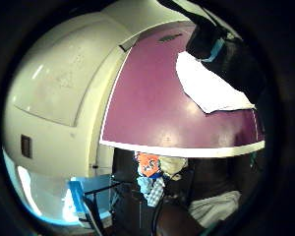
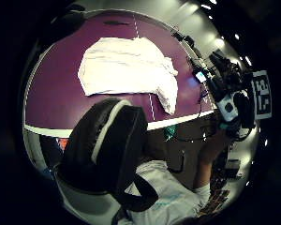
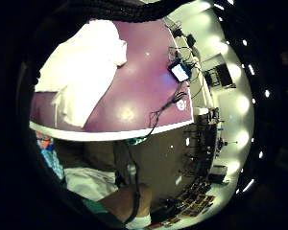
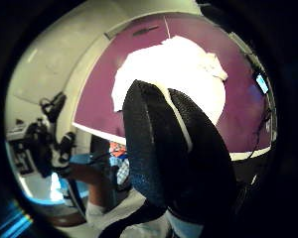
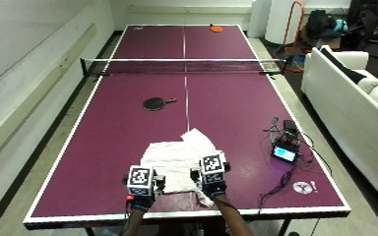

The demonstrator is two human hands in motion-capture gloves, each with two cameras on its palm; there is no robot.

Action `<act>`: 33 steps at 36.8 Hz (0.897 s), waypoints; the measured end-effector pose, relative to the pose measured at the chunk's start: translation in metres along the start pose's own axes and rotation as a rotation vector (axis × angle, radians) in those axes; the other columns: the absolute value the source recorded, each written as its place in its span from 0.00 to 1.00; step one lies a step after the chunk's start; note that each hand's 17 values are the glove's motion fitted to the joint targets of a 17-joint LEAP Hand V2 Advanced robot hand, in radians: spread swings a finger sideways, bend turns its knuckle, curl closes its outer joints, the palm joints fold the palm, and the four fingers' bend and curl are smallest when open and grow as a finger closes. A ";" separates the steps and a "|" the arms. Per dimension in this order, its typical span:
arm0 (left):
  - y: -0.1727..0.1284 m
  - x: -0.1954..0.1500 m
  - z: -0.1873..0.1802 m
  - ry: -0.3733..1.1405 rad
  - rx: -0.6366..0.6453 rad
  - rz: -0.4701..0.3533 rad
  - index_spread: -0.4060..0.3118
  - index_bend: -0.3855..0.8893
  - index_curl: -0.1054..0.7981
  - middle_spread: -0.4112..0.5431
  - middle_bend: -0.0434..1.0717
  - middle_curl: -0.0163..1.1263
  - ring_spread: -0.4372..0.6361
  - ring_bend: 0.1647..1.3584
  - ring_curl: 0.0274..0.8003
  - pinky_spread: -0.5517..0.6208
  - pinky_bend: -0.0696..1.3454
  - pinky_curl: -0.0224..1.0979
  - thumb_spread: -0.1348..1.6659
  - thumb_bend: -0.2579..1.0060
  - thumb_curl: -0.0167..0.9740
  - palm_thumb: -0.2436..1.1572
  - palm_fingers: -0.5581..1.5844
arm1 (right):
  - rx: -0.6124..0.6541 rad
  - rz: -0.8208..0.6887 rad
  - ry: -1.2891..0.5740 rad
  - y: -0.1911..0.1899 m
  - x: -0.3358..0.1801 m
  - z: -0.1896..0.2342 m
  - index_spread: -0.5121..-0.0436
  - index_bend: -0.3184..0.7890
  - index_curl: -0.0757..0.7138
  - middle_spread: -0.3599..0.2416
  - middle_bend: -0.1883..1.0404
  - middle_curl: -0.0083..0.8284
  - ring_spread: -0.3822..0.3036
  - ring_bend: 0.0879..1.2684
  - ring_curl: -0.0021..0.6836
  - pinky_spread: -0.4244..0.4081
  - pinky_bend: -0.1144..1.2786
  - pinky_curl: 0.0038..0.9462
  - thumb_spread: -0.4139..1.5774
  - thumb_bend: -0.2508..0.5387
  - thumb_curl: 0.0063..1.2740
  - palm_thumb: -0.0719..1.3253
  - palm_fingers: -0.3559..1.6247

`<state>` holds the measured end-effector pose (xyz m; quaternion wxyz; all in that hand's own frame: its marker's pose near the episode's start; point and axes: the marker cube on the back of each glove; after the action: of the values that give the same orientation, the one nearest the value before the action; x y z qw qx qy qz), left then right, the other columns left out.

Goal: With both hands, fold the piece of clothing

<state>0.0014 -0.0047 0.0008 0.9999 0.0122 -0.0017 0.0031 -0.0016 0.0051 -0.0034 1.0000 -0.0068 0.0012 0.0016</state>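
Both hands, left hand (image 5: 141, 189) and right hand (image 5: 211, 180), hover relaxed above the white garment's (image 5: 176, 156) near edge.

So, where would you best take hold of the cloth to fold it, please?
Probably at the two near corners of the cloth, one per hand, coming from the near table edge. It lies flat and rumpled, and the left hand and right hand hover above that edge.
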 end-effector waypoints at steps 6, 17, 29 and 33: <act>-0.010 0.010 0.002 0.007 0.037 0.033 0.43 0.43 0.24 0.40 0.21 0.15 0.45 0.32 0.23 0.64 0.30 0.16 0.47 0.23 0.07 0.24 0.54 | -0.011 -0.007 -0.024 0.004 -0.004 -0.002 0.49 0.44 0.26 0.50 0.35 0.16 0.64 0.17 0.17 0.73 0.36 0.16 0.60 0.54 0.04 0.25 0.38; -0.017 0.015 0.017 0.034 -0.021 0.054 0.39 0.42 0.33 0.38 0.20 0.22 0.46 0.33 0.30 0.68 0.28 0.22 0.63 0.21 0.13 0.25 0.53 | -0.080 -0.036 -0.120 0.008 0.011 0.004 0.33 0.42 0.34 0.48 0.34 0.25 0.69 0.17 0.24 0.80 0.36 0.23 0.78 0.51 0.08 0.26 0.35; -0.037 0.024 0.126 0.063 -0.141 0.039 0.38 0.40 0.38 0.34 0.22 0.27 0.42 0.34 0.34 0.67 0.27 0.26 0.67 0.21 0.20 0.33 0.54 | -0.213 -0.022 -0.224 0.001 0.017 0.113 0.42 0.41 0.38 0.57 0.35 0.33 0.60 0.23 0.31 0.72 0.31 0.26 0.80 0.45 0.12 0.29 0.35; -0.018 0.034 0.131 0.154 -0.343 0.084 0.39 0.38 0.38 0.34 0.18 0.27 0.42 0.35 0.35 0.67 0.29 0.28 0.68 0.20 0.22 0.34 0.52 | -0.365 -0.012 -0.224 0.028 0.013 0.089 0.46 0.41 0.39 0.58 0.33 0.34 0.53 0.26 0.34 0.67 0.33 0.28 0.78 0.43 0.14 0.31 0.36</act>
<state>0.0350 -0.0255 0.1315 0.9835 -0.1587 0.0739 0.0456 0.0113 0.0344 0.0849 0.9760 -0.1875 -0.1105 -0.0036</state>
